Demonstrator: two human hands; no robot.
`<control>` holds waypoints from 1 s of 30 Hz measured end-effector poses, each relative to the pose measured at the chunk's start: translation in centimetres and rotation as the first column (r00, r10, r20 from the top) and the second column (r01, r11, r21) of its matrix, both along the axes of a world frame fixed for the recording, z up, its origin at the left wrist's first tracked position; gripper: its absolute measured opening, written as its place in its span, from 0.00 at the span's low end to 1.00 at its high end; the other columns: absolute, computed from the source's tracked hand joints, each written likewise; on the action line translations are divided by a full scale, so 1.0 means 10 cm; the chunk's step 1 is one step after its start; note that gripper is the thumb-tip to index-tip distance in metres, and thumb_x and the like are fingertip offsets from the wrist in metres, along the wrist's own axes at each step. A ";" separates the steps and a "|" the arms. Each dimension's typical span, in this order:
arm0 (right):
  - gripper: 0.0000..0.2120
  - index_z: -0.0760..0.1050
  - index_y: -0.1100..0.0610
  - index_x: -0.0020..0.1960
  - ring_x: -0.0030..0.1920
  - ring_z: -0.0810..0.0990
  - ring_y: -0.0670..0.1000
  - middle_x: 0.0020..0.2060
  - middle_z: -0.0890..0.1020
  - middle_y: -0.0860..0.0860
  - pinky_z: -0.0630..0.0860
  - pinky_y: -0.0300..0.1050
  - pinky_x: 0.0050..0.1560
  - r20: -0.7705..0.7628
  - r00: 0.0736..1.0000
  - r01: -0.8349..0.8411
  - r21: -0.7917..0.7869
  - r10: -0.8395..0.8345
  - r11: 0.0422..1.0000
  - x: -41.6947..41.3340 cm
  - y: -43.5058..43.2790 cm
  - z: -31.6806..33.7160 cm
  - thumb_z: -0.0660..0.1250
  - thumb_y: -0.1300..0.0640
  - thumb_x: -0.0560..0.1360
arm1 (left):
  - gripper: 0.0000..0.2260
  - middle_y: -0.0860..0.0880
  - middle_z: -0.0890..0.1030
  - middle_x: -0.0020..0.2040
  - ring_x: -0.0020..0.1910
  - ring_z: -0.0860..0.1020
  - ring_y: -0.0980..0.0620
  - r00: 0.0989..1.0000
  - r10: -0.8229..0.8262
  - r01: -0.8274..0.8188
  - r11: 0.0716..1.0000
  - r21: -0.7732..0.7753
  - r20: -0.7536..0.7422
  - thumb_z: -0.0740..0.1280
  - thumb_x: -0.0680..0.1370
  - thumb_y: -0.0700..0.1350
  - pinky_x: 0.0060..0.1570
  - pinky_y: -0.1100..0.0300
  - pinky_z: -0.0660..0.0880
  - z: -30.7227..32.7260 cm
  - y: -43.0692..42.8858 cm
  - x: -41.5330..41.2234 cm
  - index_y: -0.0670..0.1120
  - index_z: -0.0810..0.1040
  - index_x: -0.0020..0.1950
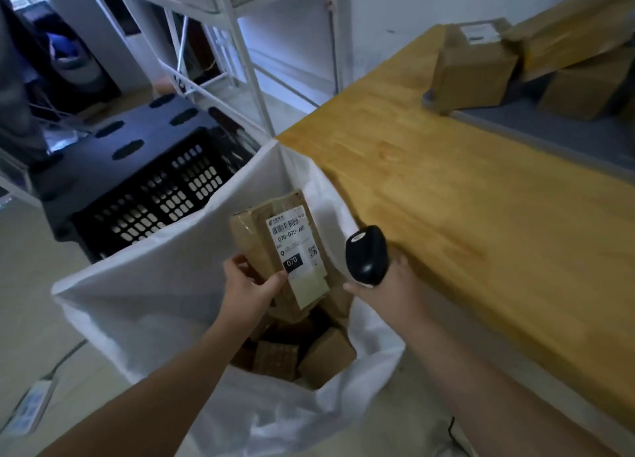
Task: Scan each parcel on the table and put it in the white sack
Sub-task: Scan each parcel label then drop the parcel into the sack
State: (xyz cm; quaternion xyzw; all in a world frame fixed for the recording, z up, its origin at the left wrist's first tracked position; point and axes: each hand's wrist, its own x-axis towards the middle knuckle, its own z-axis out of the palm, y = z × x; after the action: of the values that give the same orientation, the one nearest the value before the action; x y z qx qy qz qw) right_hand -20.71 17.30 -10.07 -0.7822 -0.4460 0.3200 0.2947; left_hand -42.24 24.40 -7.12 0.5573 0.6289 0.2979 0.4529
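Left hand (249, 284) gripping parcel (285, 250) over white sack (144, 284), right hand (388, 277) clutching scanner (366, 255).

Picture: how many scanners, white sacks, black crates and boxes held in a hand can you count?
scanner: 1
white sack: 1
black crate: 1
parcel held in the left hand: 1
Total: 4

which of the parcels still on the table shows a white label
The leftmost box, at the wooden table's far end: a white label lies on its top face. The boxes to its right show only plain brown cardboard.
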 end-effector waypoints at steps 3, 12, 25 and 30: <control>0.38 0.68 0.59 0.68 0.68 0.71 0.58 0.74 0.62 0.55 0.71 0.55 0.65 0.216 0.974 0.068 -0.015 -0.063 0.998 -0.24 0.11 -0.20 0.77 0.42 0.66 | 0.32 0.49 0.72 0.58 0.59 0.74 0.48 0.995 -0.041 0.030 0.991 -0.127 -0.086 0.76 0.71 0.46 0.44 0.57 0.77 -0.34 0.15 -0.26 0.44 0.59 0.66; 0.07 0.70 0.56 0.47 0.37 0.75 0.52 0.36 0.74 0.49 0.68 0.43 0.38 0.168 0.929 0.303 0.171 -0.331 0.937 -0.26 0.15 -0.37 0.68 0.63 0.73 | 0.36 0.44 0.67 0.65 0.63 0.69 0.42 0.440 -0.394 0.530 0.839 -0.121 -0.807 0.71 0.71 0.61 0.56 0.49 0.72 -0.95 0.46 -0.34 0.46 0.59 0.70; 0.17 0.69 0.60 0.61 0.44 0.77 0.56 0.44 0.78 0.55 0.76 0.50 0.43 0.198 0.920 0.288 0.244 -0.339 0.926 -0.35 0.11 -0.16 0.64 0.66 0.73 | 0.30 0.44 0.67 0.64 0.64 0.68 0.43 0.227 -0.403 0.691 0.709 -0.145 -0.887 0.70 0.73 0.59 0.57 0.50 0.71 -1.12 0.51 -0.21 0.46 0.62 0.67; 0.20 0.68 0.58 0.64 0.45 0.78 0.58 0.46 0.78 0.54 0.73 0.48 0.41 0.236 0.937 0.245 0.081 -0.257 0.966 -0.28 0.04 -0.11 0.65 0.64 0.73 | 0.29 0.44 0.68 0.63 0.62 0.69 0.43 0.300 -0.425 0.743 0.666 -0.071 -0.854 0.68 0.75 0.58 0.55 0.51 0.71 -0.85 0.38 -0.10 0.46 0.62 0.68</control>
State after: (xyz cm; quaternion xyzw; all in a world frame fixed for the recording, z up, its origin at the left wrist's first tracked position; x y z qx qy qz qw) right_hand -23.47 17.69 -11.21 -0.8585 -0.3833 0.1695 0.2956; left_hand -43.22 28.24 -15.58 0.8874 0.4463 -0.0820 0.0811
